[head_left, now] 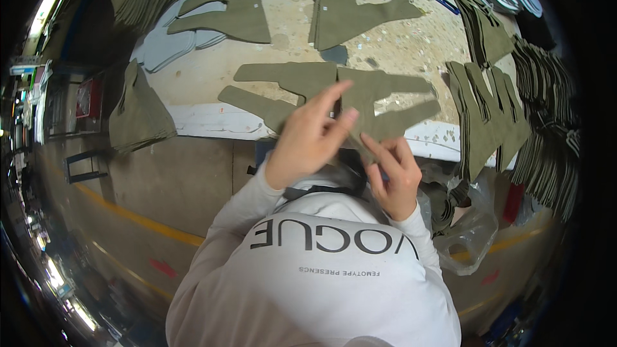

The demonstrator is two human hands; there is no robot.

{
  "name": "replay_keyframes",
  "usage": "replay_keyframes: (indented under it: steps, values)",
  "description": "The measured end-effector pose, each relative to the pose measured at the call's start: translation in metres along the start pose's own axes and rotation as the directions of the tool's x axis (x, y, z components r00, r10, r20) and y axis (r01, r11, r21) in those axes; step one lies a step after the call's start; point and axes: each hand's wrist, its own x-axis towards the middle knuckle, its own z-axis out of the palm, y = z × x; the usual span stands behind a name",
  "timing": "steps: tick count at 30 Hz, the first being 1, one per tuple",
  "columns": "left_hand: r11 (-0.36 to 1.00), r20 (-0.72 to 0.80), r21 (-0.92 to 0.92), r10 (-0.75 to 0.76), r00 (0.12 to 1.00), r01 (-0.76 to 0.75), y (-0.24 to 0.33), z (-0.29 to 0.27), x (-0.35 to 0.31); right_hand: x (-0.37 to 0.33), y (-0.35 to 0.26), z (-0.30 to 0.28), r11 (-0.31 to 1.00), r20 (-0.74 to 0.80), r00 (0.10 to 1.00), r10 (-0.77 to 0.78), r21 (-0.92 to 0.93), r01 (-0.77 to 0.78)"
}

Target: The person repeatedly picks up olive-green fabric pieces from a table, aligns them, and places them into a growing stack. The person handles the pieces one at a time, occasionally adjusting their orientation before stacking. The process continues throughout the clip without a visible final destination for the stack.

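Two olive-green cut fabric panels [366,90], each with a pair of long prongs, lie side by side on the near part of the table [212,115]. My left hand [305,135] is over the place where they meet, its index finger and thumb stretched out and slightly blurred. At the near corner of the right panel is my right hand [396,177], index finger extended along the fabric edge and thumb apart below it. Neither hand visibly grips anything. The left hand covers part of the left panel [308,77].
More olive panels [247,13] lie at the back, beside pale grey pieces [167,45]. Stacked panels [138,112] overhang the left edge; other stacks [475,115] and bundles [546,115] line the right. Pens [443,1] rest at the back right. A clear plastic bag [475,231] hangs below.
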Motion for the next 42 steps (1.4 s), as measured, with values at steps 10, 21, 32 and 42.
replay_keyframes:
  steps: [10,21,32,42]
  values:
    - [0.997,-0.146,0.054,0.063,0.987,-0.056,-0.015,-0.113,-0.019,-0.008,-0.001,0.010,0.791,0.234,0.919,0.317,0.470,-0.392]
    - [0.999,-0.231,-0.041,0.003,0.973,-0.013,-0.053,-0.151,-0.033,0.074,0.004,0.047,0.820,0.194,0.973,0.124,0.532,-0.211]
    - [0.996,-0.193,-0.068,-0.078,0.978,0.066,-0.041,-0.095,-0.026,0.048,0.000,-0.140,0.781,-0.011,0.984,0.180,0.609,-0.136]
    - [0.992,-0.325,-0.016,-0.126,0.937,0.127,-0.044,-0.107,-0.038,0.064,-0.014,-0.100,0.720,0.062,0.994,0.086,0.686,-0.105]
